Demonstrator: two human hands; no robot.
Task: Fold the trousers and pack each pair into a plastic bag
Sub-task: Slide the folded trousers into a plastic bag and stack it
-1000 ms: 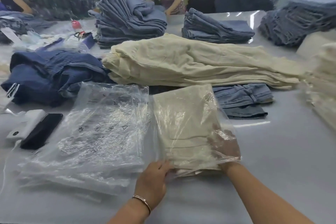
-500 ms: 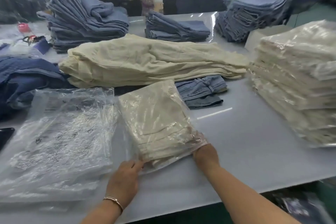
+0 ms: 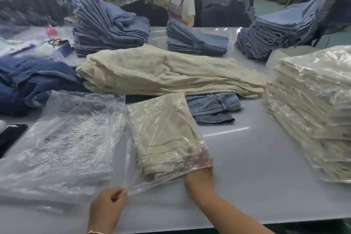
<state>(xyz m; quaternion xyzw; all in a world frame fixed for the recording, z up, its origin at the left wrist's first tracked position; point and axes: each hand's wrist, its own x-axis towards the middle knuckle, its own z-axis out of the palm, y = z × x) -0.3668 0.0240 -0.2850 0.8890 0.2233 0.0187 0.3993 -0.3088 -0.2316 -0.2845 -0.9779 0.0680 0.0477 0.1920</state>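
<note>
A folded cream pair of trousers [image 3: 163, 131] lies inside a clear plastic bag [image 3: 167, 176] at the middle of the table. My left hand [image 3: 107, 208] pinches the bag's open near edge at its left corner. My right hand [image 3: 199, 173] reaches into the bag's mouth on the right; its fingers show dimly through the plastic beside the trousers, and how they lie is unclear. A pile of unfolded cream trousers [image 3: 167, 72] lies behind. A stack of empty plastic bags [image 3: 64, 144] sits to the left.
Bagged cream trousers are stacked high at the right [image 3: 313, 112]. Stacks of blue jeans [image 3: 108, 28] line the far side, dark blue garments [image 3: 28, 81] lie left, a small jeans piece [image 3: 212, 108] lies behind the bag. A black phone [image 3: 11, 137] lies far left. A person [image 3: 181, 5] stands across the table.
My left hand has drawn back toward me, pulling the bag's open edge with it. My right hand has pushed further into the bag's mouth. The view has swung slightly left.
</note>
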